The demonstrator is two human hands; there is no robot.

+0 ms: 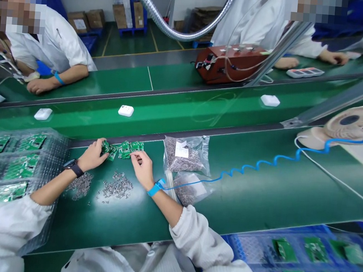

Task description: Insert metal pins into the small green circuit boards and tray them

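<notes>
A ridged clear plastic tray (58, 143) stands leftmost; beside it the left hand (92, 157) has its grip closed around the left end of a row of small green rectangular circuit boards (125, 150) near the far edge of the green worktop (252, 196). The row's long axis runs left to right, its right end pointing toward a clear plastic bag of small metal parts (184, 159). The right hand (143, 168) meets that end — whether its grip holds anything, I cannot tell. Arranging or fitting boards seems in hand — the next move likely calls for light fingertip control.
</notes>
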